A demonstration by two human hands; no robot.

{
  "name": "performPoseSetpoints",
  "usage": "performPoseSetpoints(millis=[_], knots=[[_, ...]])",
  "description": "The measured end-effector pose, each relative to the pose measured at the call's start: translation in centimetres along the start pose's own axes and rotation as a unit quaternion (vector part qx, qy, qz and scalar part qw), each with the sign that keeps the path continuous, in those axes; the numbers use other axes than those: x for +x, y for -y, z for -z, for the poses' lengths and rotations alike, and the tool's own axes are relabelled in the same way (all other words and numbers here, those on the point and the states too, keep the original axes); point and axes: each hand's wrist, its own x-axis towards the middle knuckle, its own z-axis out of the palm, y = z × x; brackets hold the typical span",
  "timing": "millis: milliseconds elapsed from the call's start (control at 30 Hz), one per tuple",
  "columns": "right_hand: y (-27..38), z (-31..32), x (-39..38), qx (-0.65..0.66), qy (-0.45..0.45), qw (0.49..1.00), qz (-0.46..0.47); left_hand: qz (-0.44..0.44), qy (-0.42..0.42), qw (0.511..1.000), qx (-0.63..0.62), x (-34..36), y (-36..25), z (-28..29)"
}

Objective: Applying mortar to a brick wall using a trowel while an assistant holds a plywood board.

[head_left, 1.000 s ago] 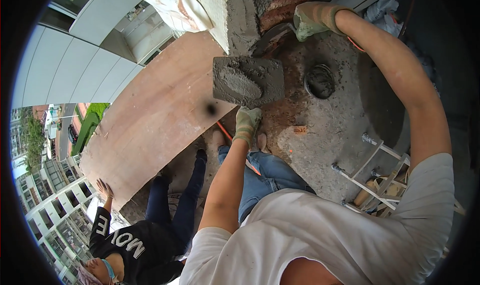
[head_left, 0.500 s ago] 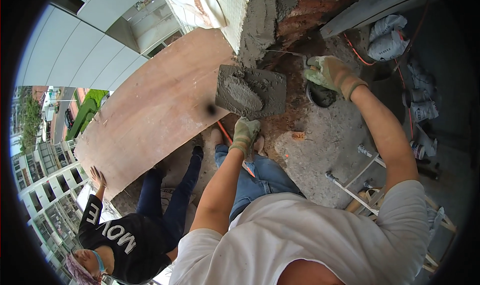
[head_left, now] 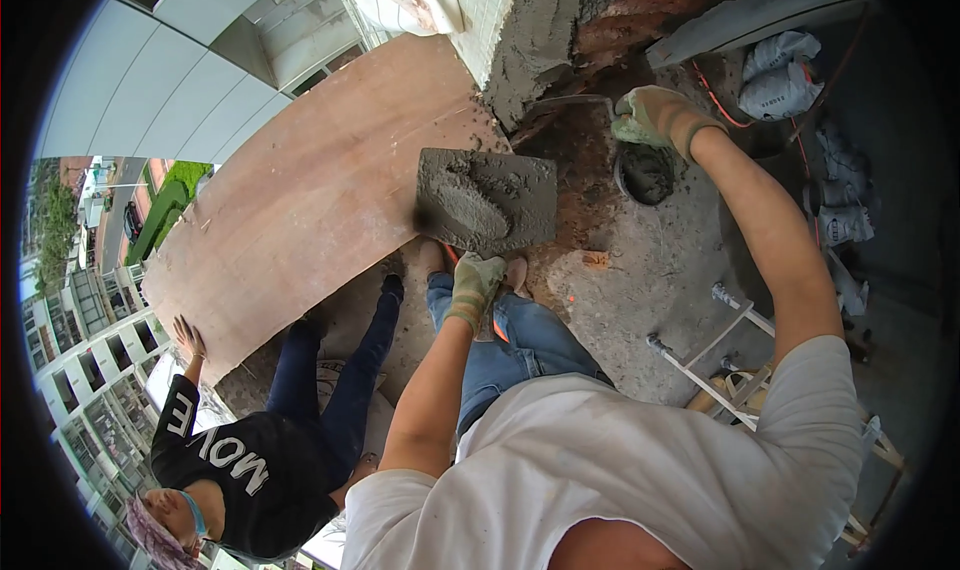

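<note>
My gloved left hand (head_left: 475, 282) grips a mortar board (head_left: 485, 198) from below; wet grey mortar is heaped on it. My gloved right hand (head_left: 655, 118) grips a steel trowel (head_left: 570, 101) whose blade is near the freshly mortared wall corner (head_left: 530, 40), above and right of the board. Just below that hand, a round bucket (head_left: 645, 178) with grey mortar sits on the rough floor. Reddish, broken material shows beside the grey corner.
A large plywood sheet (head_left: 280, 210) spans the left, with a co-worker (head_left: 250, 470) touching its lower edge. At right are sacks (head_left: 775, 95), an orange cable (head_left: 715, 100) and a metal ladder (head_left: 700, 365). Buildings and a road show beyond the sheet's left.
Compared with a second ago, my right hand and trowel are lower, over the bucket's top edge. The mortar board and my left hand sit lower in view; the whole view has shifted.
</note>
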Motion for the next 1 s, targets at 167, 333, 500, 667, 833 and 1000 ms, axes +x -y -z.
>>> performPoseSetpoints(millis=[167,333,500,667,833,1000], knots=[[0.8,4.9,3.0,-0.031,0.021,0.999,0.002,0.002,-0.036,0.999,0.001,-1.3,-0.5,0.9],[-0.8,9.1,-1.2,-0.001,0.023,0.998,-0.056,-0.006,-0.047,0.999,0.007,-1.5,-0.9,1.5],[-2.9,7.5,-10.9,0.162,-0.04,0.984,0.063,-0.049,-0.028,0.998,0.002,-2.1,-1.2,3.0],[7.2,-4.1,-16.2,0.347,-0.124,0.927,0.074,-0.078,-0.011,0.997,-0.006,-4.2,-5.2,1.0],[11.4,-8.8,-15.9,0.14,-0.216,0.956,0.137,-0.13,0.057,0.988,0.058,-6.7,-10.1,-2.4],[13.4,-4.4,-15.4,0.177,-0.436,0.868,0.161,-0.357,-0.038,0.91,0.209,-7.4,-4.1,-0.9]])
